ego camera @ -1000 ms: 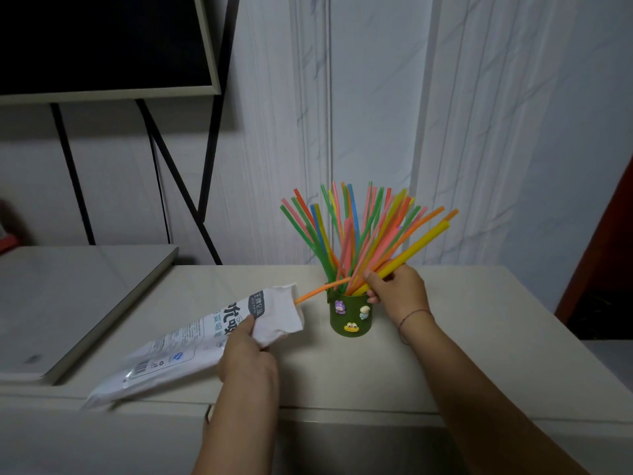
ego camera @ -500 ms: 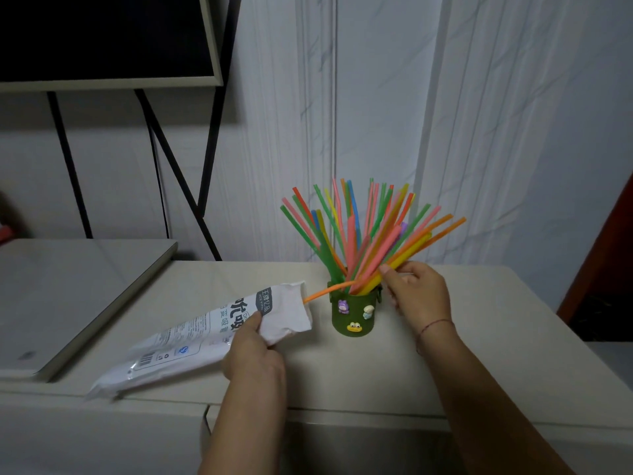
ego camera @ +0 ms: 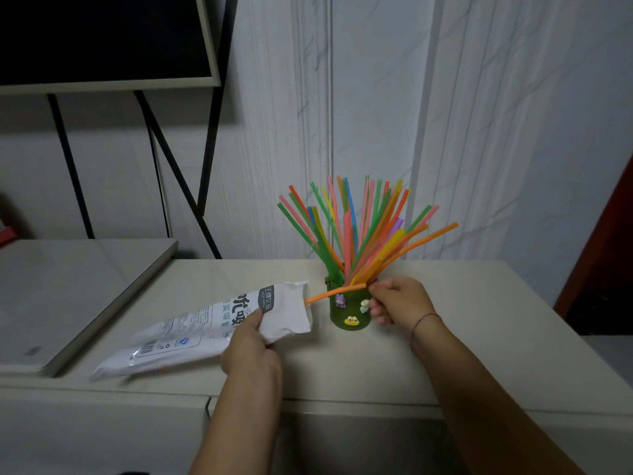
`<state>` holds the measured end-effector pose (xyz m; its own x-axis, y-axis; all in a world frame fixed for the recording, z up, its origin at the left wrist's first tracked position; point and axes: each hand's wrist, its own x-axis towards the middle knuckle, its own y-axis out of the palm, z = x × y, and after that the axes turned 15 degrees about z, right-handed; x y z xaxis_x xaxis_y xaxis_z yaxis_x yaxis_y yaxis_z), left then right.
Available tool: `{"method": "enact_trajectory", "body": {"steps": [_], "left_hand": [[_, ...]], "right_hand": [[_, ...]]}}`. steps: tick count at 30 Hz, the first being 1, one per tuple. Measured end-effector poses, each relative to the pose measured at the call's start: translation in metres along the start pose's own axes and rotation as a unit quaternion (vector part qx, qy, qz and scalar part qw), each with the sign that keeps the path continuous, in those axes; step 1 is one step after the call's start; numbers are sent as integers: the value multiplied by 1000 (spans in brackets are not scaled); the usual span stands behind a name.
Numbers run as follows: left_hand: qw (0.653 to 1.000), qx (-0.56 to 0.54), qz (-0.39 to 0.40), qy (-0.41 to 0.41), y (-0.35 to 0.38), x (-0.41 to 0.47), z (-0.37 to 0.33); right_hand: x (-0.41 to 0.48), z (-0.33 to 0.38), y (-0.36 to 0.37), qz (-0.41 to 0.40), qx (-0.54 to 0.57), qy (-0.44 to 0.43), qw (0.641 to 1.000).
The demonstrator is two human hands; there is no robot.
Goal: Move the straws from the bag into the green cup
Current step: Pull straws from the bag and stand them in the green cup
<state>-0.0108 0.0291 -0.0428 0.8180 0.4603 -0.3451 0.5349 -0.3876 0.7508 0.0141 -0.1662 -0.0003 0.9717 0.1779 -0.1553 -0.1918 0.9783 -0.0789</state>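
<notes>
A green cup (ego camera: 349,311) with small cartoon figures on its front stands on the beige counter (ego camera: 445,337). Several coloured straws (ego camera: 356,231) fan out of it. A white printed bag (ego camera: 205,327) lies on the counter to the left, its open mouth facing the cup. My left hand (ego camera: 251,347) grips the bag near that mouth. An orange straw (ego camera: 334,293) sticks out of the bag and runs across the cup's front. My right hand (ego camera: 399,299), just right of the cup, pinches the orange straw's right end.
A grey slab (ego camera: 78,296) lies on the counter's left side. Behind it a dark screen (ego camera: 102,39) rests on black legs (ego camera: 161,166). A white panelled wall rises behind the cup. A dark red edge (ego camera: 613,234) shows at the far right.
My right hand let go of the straws leaning in the cup, dropped to the cup's rim and took the end of the orange straw. The left hand stayed on the bag.
</notes>
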Motion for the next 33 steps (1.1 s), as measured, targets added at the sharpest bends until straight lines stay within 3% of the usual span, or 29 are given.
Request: {"method": "enact_trajectory", "body": {"steps": [5, 10, 17, 23, 29, 33], "left_hand": [[1000, 21, 7, 8, 2, -15, -1], [998, 53, -10, 40, 7, -44, 1], [983, 121, 60, 127, 18, -60, -1], [955, 210, 93, 189, 20, -64, 7], [924, 291, 128, 213, 22, -73, 10], [937, 266, 109, 198, 18, -68, 5]], "right_hand": [[-18, -2, 3, 141, 218, 88, 962], [-30, -1, 7, 216, 225, 109, 944], [-28, -8, 9, 187, 258, 187, 929], [-28, -13, 28, 230, 335, 206, 890], [-24, -17, 41, 221, 377, 220, 872], [-24, -15, 40, 205, 360, 222, 883]]}}
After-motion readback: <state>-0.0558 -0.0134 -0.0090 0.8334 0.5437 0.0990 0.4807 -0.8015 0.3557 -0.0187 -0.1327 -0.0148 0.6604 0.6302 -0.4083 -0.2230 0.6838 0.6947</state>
